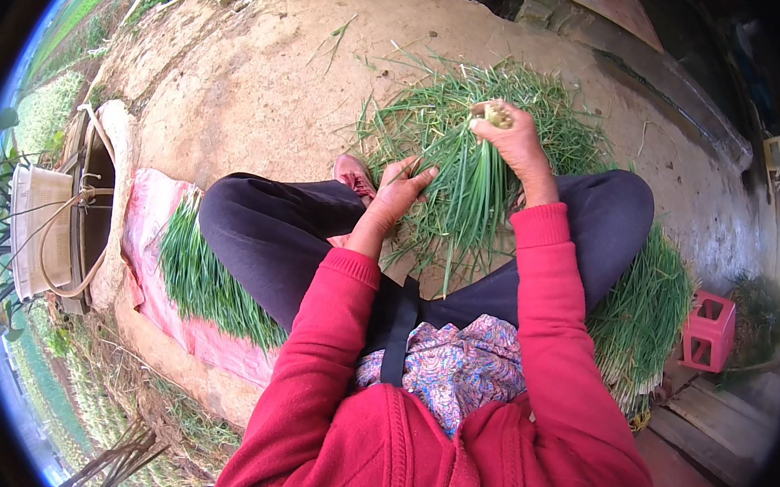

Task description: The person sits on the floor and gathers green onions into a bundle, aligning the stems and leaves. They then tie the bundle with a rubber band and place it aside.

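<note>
My right hand [515, 144] grips a bunch of Chinese chives [479, 182] by its pale stem ends. The green leaves hang down from the fist towards my lap. Left of these leaves is my left hand [402, 189], its fingers curled and its thumb pointing at the bunch. Whether any thin blades are pinched in it cannot be made out. Beneath and beyond both hands, a loose heap of green leaves and trimmings [549, 95] spreads over the earthen ground, between and past my bent legs.
Bundled chives [208, 268] lie on a pink sheet [232, 361] at my left. More chives [646, 309] are stacked at my right, near a red plastic stool [708, 332]. A whitish bucket [39, 232] and a roped container [98, 196] stand far left. Concrete edging [672, 93] runs along the upper right.
</note>
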Demonstrator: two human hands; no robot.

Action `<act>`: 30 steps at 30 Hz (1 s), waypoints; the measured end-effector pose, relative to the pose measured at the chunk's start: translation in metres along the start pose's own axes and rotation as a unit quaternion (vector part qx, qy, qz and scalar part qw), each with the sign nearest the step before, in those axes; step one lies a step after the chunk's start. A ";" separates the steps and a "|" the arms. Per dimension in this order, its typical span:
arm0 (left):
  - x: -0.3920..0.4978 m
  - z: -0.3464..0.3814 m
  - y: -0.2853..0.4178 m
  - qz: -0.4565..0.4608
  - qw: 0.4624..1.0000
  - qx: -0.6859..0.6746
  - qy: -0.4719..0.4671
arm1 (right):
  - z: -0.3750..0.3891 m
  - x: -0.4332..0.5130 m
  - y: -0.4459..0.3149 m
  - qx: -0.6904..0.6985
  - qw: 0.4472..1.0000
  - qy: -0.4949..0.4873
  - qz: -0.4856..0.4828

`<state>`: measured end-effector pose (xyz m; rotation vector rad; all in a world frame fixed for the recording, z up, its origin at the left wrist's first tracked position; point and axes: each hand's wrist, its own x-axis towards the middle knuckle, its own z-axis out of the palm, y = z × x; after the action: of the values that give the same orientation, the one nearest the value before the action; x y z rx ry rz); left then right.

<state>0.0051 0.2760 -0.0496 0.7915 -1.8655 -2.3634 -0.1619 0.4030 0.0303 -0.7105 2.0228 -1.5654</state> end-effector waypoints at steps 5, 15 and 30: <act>0.002 -0.001 -0.006 0.076 0.996 0.046 0.010 | 0.008 0.000 0.011 -0.383 0.924 -0.018 0.003; 0.004 0.001 0.000 0.057 0.996 -0.032 0.055 | -0.006 0.015 0.056 -0.043 0.983 0.160 0.079; 0.002 -0.001 0.003 0.007 0.995 -0.077 0.062 | 0.015 -0.002 0.025 0.150 0.981 0.017 0.118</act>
<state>0.0028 0.2736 -0.0479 0.8821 -1.6157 -2.3555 -0.1531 0.3991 0.0024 -0.3187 1.7642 -1.6967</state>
